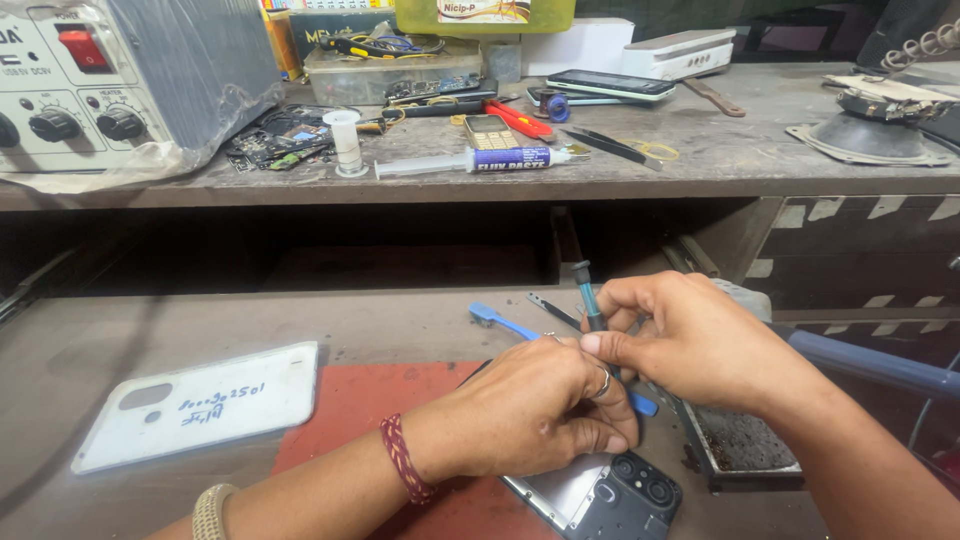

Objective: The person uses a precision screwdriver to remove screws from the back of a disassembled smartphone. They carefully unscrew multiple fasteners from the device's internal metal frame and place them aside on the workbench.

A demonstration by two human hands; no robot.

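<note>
Red mat (360, 410) on worktop (120, 350); opened phone (600, 495) lies at its near-right edge, long axis diagonal, under left hand (530, 415), which presses it. Right hand (690, 340) pinches teal screwdriver (588, 295), upright, tip hidden btwn hands. White back cover (200, 405) well left.

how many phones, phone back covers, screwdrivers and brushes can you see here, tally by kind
Phones: 3 - opened smartphone under the left hand, keypad phone and dark smartphone on the shelf
Back covers: 1 - white cover
Screwdrivers: 1 - teal one in the right hand
Brushes: 1 - blue brush
Total: 6
</note>
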